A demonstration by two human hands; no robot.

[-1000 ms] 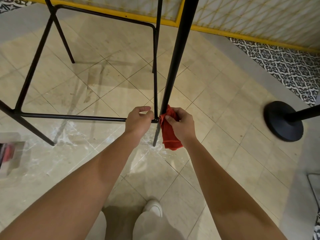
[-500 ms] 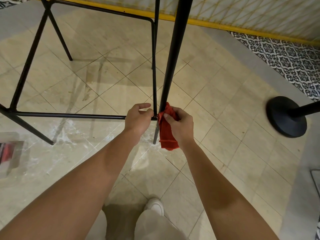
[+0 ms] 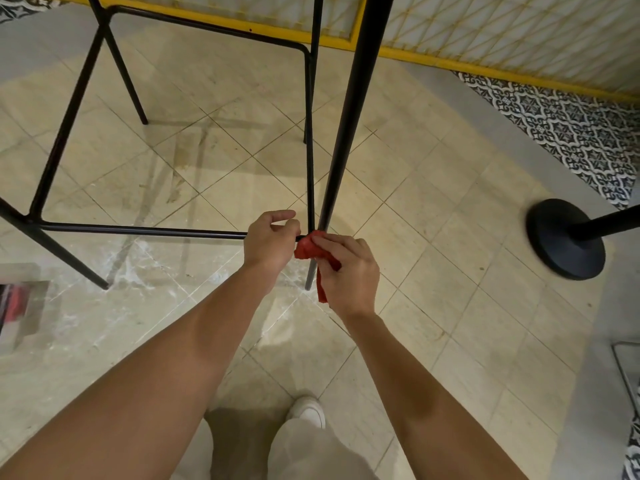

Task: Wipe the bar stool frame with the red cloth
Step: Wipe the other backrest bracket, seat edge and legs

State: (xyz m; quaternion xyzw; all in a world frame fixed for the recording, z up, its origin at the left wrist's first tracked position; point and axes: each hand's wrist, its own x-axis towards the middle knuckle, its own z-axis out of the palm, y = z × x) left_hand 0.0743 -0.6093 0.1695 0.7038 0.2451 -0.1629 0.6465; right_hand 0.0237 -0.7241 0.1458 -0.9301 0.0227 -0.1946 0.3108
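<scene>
Public eating or drinking venue, likely a café or bar, indicated by black tubular bar stool frame (image 3: 348,116), weighted round stanchion base (image 3: 554,251) of a queue barrier, beige stone-look floor tiles (image 3: 433,237), black-and-white patterned tile border (image 3: 571,126), yellow-framed lattice partition (image 3: 485,26).

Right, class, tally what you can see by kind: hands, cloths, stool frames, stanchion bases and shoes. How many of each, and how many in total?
Hands: 2, the left hand and the right hand
Red cloth: 1
Bar stool frame: 1
Black stanchion base: 1
White shoe: 1
Total: 6
</scene>
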